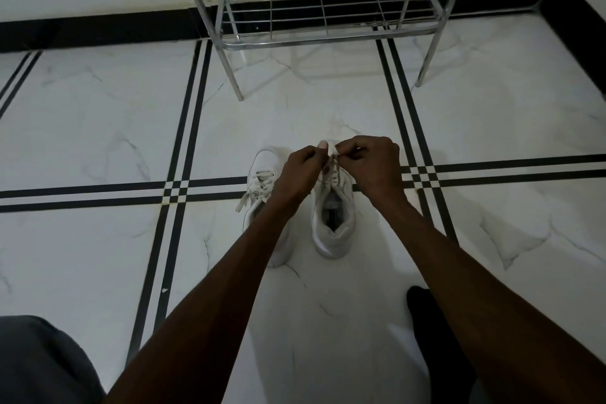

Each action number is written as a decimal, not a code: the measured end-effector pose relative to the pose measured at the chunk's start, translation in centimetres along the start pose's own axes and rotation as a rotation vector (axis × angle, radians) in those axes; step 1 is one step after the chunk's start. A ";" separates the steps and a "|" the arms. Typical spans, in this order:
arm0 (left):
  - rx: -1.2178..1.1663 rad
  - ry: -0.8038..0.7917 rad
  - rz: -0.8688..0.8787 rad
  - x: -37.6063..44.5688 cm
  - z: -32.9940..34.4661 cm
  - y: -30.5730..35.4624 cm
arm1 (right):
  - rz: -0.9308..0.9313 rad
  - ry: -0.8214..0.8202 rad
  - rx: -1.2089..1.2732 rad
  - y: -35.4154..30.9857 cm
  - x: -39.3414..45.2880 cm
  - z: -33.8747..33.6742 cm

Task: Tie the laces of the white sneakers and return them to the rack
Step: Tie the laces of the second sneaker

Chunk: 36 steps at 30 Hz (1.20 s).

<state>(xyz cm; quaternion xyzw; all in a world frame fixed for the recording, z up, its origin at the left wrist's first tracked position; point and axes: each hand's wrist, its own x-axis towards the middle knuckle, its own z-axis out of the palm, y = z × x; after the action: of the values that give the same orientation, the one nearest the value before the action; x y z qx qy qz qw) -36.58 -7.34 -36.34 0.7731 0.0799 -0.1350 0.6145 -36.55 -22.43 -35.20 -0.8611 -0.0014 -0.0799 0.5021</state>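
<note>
Two white sneakers stand side by side on the floor, toes pointing away from me. The left sneaker [262,170] has loose laces, one end trailing onto the tile; my forearm hides its heel part. Over the right sneaker [333,216] my left hand [301,170] and my right hand [372,162] meet, each pinching the white lace [331,149] pulled up from the shoe. The metal shoe rack [323,33] stands farther back against the wall, its lower wire shelf bare.
White marble floor tiles with black double stripes crossing left and right of the shoes. A black skirting runs along the wall. My knee in grey cloth is at the bottom left, a dark foot at the bottom right.
</note>
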 end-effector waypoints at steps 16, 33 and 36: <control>0.044 -0.008 -0.058 -0.6 0.0 0.1 | 0.052 -0.014 0.010 -0.1 0.3 0.0; -0.064 0.130 -0.201 -2.1 0.0 -0.2 | 0.430 -0.142 0.494 0.0 -0.4 -0.3; -0.162 0.094 -0.289 -1.6 0.6 0.4 | 0.377 -0.178 0.458 -0.5 -0.4 -0.2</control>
<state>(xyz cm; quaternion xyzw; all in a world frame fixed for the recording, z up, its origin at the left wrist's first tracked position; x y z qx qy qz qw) -38.06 -7.93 -35.56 0.7071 0.2296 -0.1787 0.6445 -36.99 -22.34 -34.76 -0.7144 0.0965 0.0929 0.6868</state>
